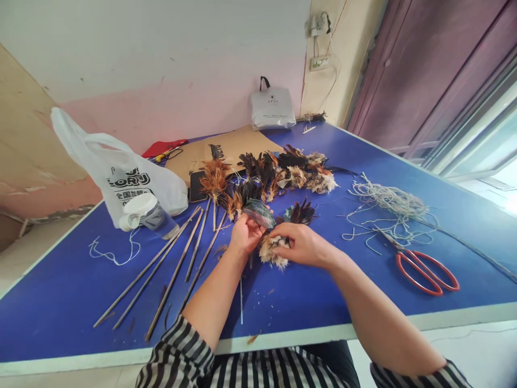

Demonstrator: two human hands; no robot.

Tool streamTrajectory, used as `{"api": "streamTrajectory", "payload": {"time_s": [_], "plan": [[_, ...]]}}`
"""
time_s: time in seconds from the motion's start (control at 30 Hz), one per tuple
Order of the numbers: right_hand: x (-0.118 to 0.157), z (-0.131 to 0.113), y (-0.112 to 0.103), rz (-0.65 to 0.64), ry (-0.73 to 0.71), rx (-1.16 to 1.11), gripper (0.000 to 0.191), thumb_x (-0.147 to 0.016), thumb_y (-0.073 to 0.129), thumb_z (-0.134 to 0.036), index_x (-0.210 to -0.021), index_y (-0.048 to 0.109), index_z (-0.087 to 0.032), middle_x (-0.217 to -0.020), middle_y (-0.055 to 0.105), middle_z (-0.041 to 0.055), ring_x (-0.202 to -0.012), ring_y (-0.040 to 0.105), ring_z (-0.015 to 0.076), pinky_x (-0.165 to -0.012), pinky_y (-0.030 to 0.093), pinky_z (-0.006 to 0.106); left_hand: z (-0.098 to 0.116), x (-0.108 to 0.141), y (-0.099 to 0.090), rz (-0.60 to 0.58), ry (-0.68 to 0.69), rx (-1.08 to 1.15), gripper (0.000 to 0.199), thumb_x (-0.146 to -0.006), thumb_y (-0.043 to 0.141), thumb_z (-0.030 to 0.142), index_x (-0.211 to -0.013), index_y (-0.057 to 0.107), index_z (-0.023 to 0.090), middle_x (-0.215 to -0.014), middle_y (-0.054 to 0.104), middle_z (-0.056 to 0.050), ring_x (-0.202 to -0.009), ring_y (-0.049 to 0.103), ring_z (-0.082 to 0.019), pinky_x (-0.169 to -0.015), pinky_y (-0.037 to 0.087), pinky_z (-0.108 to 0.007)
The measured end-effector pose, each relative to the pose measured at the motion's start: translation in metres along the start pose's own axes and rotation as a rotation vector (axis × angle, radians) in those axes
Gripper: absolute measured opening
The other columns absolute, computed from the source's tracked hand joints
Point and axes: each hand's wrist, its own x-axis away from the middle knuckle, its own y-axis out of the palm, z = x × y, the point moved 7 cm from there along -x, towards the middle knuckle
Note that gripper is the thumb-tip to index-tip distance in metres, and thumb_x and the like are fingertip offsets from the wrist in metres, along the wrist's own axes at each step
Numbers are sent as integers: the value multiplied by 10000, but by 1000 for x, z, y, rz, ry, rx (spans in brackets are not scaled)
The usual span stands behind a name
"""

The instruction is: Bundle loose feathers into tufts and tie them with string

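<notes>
Near the middle of the table, my right hand (302, 243) curls over a feather bundle, its thumb and fingers pressed on the pale fluffy base (273, 257). Dark glossy feather tips (301, 212) stick out beyond that hand. My left hand (245, 234) is closed beside it, gripping a crumpled piece of clear plastic wrap (259, 213) that looks dark green where it folds. Part of the left fingers is hidden behind the plastic. Just past both hands lie several loose feather bunches (264, 168), brown and black. An orange-brown feather duster head (215, 178) lies to their left.
Several thin bamboo sticks (175, 274) lie at left, near a white plastic bag (133, 172) and a clear tape roll or cup (147, 213). At right are tangled string (388, 202) and red-handled scissors (424, 271). Cardboard (238, 143), a phone (197, 186) and a silver bag (273, 109) sit behind.
</notes>
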Motion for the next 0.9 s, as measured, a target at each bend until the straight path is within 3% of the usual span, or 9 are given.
{"api": "streamTrajectory", "payload": {"time_s": [0.07,0.17,0.27,0.33,0.4,0.5,0.7,0.8,0.9], "plan": [[-2,0,18,-70,14,176,425,-760,577,-430,-1130,591,-220,-1012,636,77,-910,594,211,-782,441,308,1,3,5,-14,-6,-2,273,-854,418,253,-839,631,82,-861,690,-128,-842,656,-213,-704,513,-293],[-2,9,28,-120,109,382,522,-763,515,-569,-1167,569,-242,-1030,603,96,-845,611,229,-718,444,324,5,7,14,-39,10,-3,273,-854,420,239,-810,636,77,-854,692,-141,-859,656,-229,-699,510,-294],[-1,15,21,-100,156,452,497,-753,460,-645,-928,667,-229,-984,586,83,-782,607,209,-694,430,321,11,10,21,-50,16,26,250,-843,439,230,-802,642,90,-847,695,-131,-884,652,-234,-729,503,-302],[-1,19,11,-41,158,408,433,-751,502,-606,-772,660,-204,-916,586,63,-779,592,188,-710,422,309,18,8,25,-66,28,41,239,-836,447,229,-815,646,99,-849,696,-125,-898,648,-236,-753,498,-318],[-2,25,-2,40,138,263,324,-745,571,-502,-676,616,-188,-846,584,41,-767,573,162,-714,421,289,26,5,25,-59,50,60,228,-830,443,216,-817,645,111,-832,696,-115,-889,648,-230,-763,496,-338],[-3,46,-21,193,121,-140,272,-691,647,-398,-591,523,-178,-762,575,24,-737,555,147,-693,437,274,39,-2,19,-2,88,94,206,-813,437,180,-763,629,127,-754,688,-86,-801,657,-198,-762,496,-354],[3,116,-21,403,430,-985,326,-591,725,-395,-654,485,-184,-747,633,17,-621,583,130,-554,461,250,45,-6,12,50,99,97,220,-804,417,144,-687,603,135,-666,665,-60,-694,649,-178,-756,498,-372],[10,140,-20,541,568,-1084,328,-553,736,-380,-679,506,-183,-703,644,27,-607,609,156,-574,501,294,44,-6,15,30,94,112,209,-805,429,150,-691,603,130,-693,672,-66,-719,652,-179,-758,500,-366],[21,151,-32,757,663,-909,309,-603,684,-414,-749,545,-179,-760,650,50,-662,621,180,-598,508,319,48,-7,19,15,133,130,196,-807,442,152,-702,606,125,-731,681,-77,-783,656,-188,-769,502,-352]]}}
